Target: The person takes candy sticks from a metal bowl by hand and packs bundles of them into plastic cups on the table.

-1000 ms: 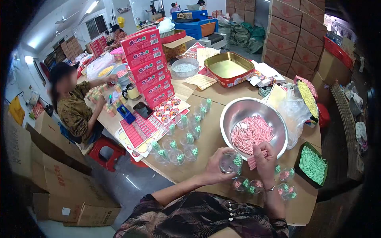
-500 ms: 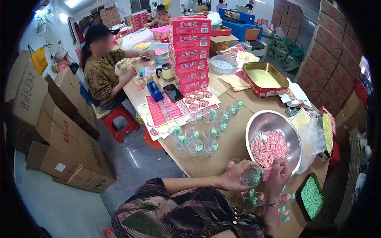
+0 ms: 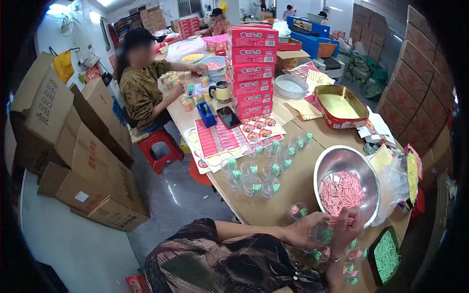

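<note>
My left hand (image 3: 304, 229) is closed around a clear plastic cup (image 3: 322, 234) that has green sticks in it. Right beside that cup, my right hand (image 3: 348, 227) pinches a small bunch of pink sticks (image 3: 337, 221) near the bowl's front rim. The steel bowl (image 3: 320, 168) holds a heap of loose pink sticks (image 3: 342, 191). Just left of the bowl stands a cup with pink and green sticks (image 3: 297, 211). More filled cups (image 3: 349, 272) sit below and around my hands, partly hidden by them.
Several cups with green sticks (image 3: 252, 186) stand on the table to the left. A dark tray of green sticks (image 3: 387, 256) is at right. Farther back are stacked red boxes (image 3: 252, 71), a phone (image 3: 228, 116), a gold tin (image 3: 342, 118) and a seated co-worker (image 3: 141, 90).
The whole view has shifted, so things appear farther right and lower. My right hand with the pink sticks has come closer to the cup in my left hand.
</note>
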Action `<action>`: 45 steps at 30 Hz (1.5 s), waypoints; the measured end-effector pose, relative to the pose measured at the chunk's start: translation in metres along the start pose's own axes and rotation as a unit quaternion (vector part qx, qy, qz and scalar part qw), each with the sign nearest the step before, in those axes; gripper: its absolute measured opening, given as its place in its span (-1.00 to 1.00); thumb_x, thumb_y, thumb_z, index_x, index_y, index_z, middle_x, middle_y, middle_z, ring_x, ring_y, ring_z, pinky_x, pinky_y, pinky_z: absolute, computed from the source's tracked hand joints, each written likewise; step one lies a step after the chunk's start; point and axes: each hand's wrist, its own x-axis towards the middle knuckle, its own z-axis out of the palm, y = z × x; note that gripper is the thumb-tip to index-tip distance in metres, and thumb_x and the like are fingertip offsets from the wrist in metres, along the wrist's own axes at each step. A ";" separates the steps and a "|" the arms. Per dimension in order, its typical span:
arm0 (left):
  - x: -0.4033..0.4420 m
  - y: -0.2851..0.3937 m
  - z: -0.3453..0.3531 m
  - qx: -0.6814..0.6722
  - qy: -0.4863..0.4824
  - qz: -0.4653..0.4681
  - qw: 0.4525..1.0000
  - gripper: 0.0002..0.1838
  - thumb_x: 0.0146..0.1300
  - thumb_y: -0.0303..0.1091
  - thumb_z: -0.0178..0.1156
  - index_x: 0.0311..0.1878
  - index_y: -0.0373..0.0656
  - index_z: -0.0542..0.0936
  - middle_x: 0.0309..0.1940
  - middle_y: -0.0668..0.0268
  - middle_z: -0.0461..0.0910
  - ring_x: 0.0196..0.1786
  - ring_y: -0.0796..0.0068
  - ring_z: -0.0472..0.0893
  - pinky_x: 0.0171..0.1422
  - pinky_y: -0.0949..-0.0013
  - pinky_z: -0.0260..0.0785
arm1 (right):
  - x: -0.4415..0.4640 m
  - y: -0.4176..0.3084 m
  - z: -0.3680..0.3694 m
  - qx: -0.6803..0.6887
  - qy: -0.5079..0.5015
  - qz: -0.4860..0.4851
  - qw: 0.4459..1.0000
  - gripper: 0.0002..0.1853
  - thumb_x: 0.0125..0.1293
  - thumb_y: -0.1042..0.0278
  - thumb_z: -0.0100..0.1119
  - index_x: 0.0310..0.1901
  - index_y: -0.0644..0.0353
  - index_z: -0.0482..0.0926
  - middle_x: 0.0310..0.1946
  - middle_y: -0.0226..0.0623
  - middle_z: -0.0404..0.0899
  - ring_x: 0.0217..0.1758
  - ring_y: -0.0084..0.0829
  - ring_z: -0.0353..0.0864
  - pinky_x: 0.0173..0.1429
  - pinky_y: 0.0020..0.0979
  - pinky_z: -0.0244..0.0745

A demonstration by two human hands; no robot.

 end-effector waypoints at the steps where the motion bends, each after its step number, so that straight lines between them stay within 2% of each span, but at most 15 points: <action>1: 0.000 -0.004 0.001 0.003 0.004 0.011 1.000 -0.20 -0.17 -0.35 0.47 0.23 -0.18 0.37 0.04 0.14 0.46 0.07 0.20 0.47 0.19 0.23 0.33 | -0.001 0.003 0.001 -0.003 -0.007 0.002 1.000 -0.77 0.36 0.40 0.11 -0.47 0.17 0.37 -0.52 -0.49 0.31 -0.47 -0.63 0.18 -0.31 -0.58 0.20; 7: 0.006 -0.015 0.003 0.000 -0.018 0.015 1.000 -0.15 -0.20 -0.32 0.51 0.24 -0.20 0.35 0.04 0.12 0.45 0.09 0.18 0.44 0.21 0.24 0.31 | -0.003 0.023 0.000 -0.052 -0.005 0.017 0.999 -0.77 0.35 0.38 0.13 -0.47 0.18 0.40 -0.54 -0.46 0.33 -0.50 -0.61 0.19 -0.37 -0.53 0.21; 9: 0.011 -0.023 0.009 0.012 0.015 0.064 0.998 -0.18 -0.17 -0.29 0.50 0.23 -0.20 0.36 0.02 0.12 0.45 0.06 0.18 0.45 0.17 0.24 0.32 | -0.006 0.038 -0.006 -0.101 0.014 0.031 0.994 -0.70 0.31 0.30 0.19 -0.54 0.16 0.38 -0.66 -0.48 0.25 -0.63 -0.55 0.10 -0.55 -0.46 0.11; 10: 0.016 -0.012 0.002 0.037 0.012 0.078 0.996 -0.24 -0.13 -0.26 0.48 0.19 -0.19 0.39 0.01 0.13 0.44 0.02 0.20 0.45 0.12 0.25 0.33 | 0.002 0.031 -0.002 -0.099 0.023 -0.067 0.993 -0.72 0.30 0.30 0.21 -0.52 0.17 0.41 -0.69 -0.51 0.24 -0.66 -0.57 0.09 -0.59 -0.49 0.08; 11: 0.020 -0.019 -0.001 0.110 -0.037 0.043 0.992 -0.30 -0.10 -0.23 0.47 0.14 -0.19 0.40 -0.04 0.14 0.45 -0.02 0.22 0.45 0.08 0.26 0.33 | 0.004 0.016 -0.001 -0.098 0.024 -0.015 0.995 -0.73 0.29 0.31 0.23 -0.52 0.17 0.43 -0.71 -0.51 0.24 -0.67 -0.59 0.10 -0.60 -0.49 0.08; 12: 0.027 -0.011 -0.005 0.077 -0.014 0.064 0.995 -0.32 -0.10 -0.22 0.47 0.11 -0.18 0.41 -0.08 0.16 0.46 -0.05 0.25 0.47 0.04 0.27 0.36 | 0.015 0.013 0.000 -0.117 0.038 -0.090 0.988 -0.73 0.28 0.31 0.25 -0.53 0.16 0.44 -0.72 -0.52 0.25 -0.68 -0.60 0.09 -0.61 -0.49 0.06; 13: 0.030 -0.004 -0.006 0.073 0.014 0.054 0.996 -0.31 -0.09 -0.21 0.48 0.12 -0.18 0.41 -0.09 0.19 0.47 -0.08 0.28 0.50 0.02 0.27 0.40 | 0.016 0.003 -0.004 -0.078 0.029 -0.038 0.996 -0.73 0.28 0.29 0.26 -0.53 0.16 0.46 -0.69 -0.52 0.29 -0.68 -0.63 0.09 -0.61 -0.51 0.06; 16: 0.050 0.010 -0.012 0.074 0.009 0.079 0.994 -0.25 -0.16 -0.37 0.50 0.17 -0.18 0.39 -0.04 0.22 0.49 0.00 0.30 0.55 0.14 0.32 0.44 | 0.030 0.005 -0.012 -0.016 0.081 -0.118 0.990 -0.74 0.27 0.29 0.31 -0.50 0.19 0.50 -0.77 -0.57 0.38 -0.75 -0.70 0.22 -0.63 -0.65 0.13; 17: 0.052 0.005 -0.009 0.014 0.013 0.047 0.999 -0.24 -0.16 -0.39 0.49 0.18 -0.17 0.38 -0.01 0.22 0.48 0.02 0.32 0.55 0.17 0.34 0.45 | 0.026 -0.009 -0.013 0.053 0.088 -0.040 0.994 -0.83 0.25 0.45 0.28 -0.47 0.21 0.51 -0.57 -0.52 0.42 -0.59 -0.70 0.20 -0.49 -0.64 0.12; 18: 0.053 0.005 -0.011 0.088 0.018 0.071 0.993 -0.23 -0.15 -0.41 0.49 0.19 -0.18 0.36 0.01 0.21 0.48 0.03 0.33 0.55 0.17 0.34 0.45 | 0.025 -0.005 -0.015 0.055 0.099 -0.038 0.993 -0.83 0.25 0.47 0.29 -0.46 0.21 0.50 -0.58 -0.52 0.43 -0.60 -0.69 0.20 -0.49 -0.64 0.14; 21: 0.052 0.005 -0.009 0.083 0.005 0.062 0.995 -0.18 -0.18 -0.42 0.50 0.23 -0.18 0.34 0.05 0.21 0.48 0.04 0.33 0.56 0.16 0.34 0.44 | 0.024 0.009 -0.013 0.057 0.099 -0.104 0.988 -0.81 0.24 0.44 0.33 -0.44 0.22 0.50 -0.59 -0.51 0.44 -0.62 -0.70 0.23 -0.53 -0.67 0.16; 25: 0.044 0.002 -0.001 0.024 -0.018 -0.052 0.998 -0.18 -0.21 -0.42 0.52 0.21 -0.17 0.36 0.04 0.21 0.50 -0.01 0.34 0.57 0.08 0.35 0.45 | 0.020 0.010 -0.004 -0.024 0.095 -0.177 0.979 -0.79 0.20 0.40 0.37 -0.46 0.19 0.50 -0.60 -0.47 0.44 -0.62 -0.65 0.26 -0.56 -0.63 0.19; 29: 0.045 -0.006 -0.001 0.116 -0.014 -0.006 0.993 -0.20 -0.23 -0.46 0.52 0.17 -0.16 0.38 0.00 0.20 0.50 -0.04 0.31 0.58 0.05 0.34 0.46 | 0.013 0.005 0.002 -0.088 0.082 -0.202 0.972 -0.81 0.16 0.40 0.38 -0.46 0.18 0.52 -0.60 -0.43 0.42 -0.62 -0.59 0.26 -0.56 -0.60 0.20; 40: 0.044 0.009 0.011 0.106 0.070 0.069 0.990 -0.27 -0.25 -0.55 0.45 0.11 -0.17 0.41 -0.07 0.21 0.48 -0.10 0.28 0.54 0.00 0.31 0.45 | -0.004 0.002 -0.002 -0.092 0.107 -0.180 0.973 -0.85 0.13 0.43 0.39 -0.42 0.16 0.55 -0.56 -0.41 0.44 -0.59 -0.57 0.30 -0.55 -0.59 0.23; 45: 0.048 0.012 0.009 0.137 0.090 0.103 0.981 -0.37 -0.12 -0.47 0.39 0.10 -0.18 0.41 -0.08 0.21 0.47 -0.13 0.30 0.50 -0.01 0.31 0.41 | -0.007 0.001 -0.006 -0.101 0.093 -0.187 0.973 -0.85 0.13 0.44 0.38 -0.39 0.16 0.54 -0.51 -0.41 0.48 -0.58 -0.56 0.34 -0.55 -0.57 0.27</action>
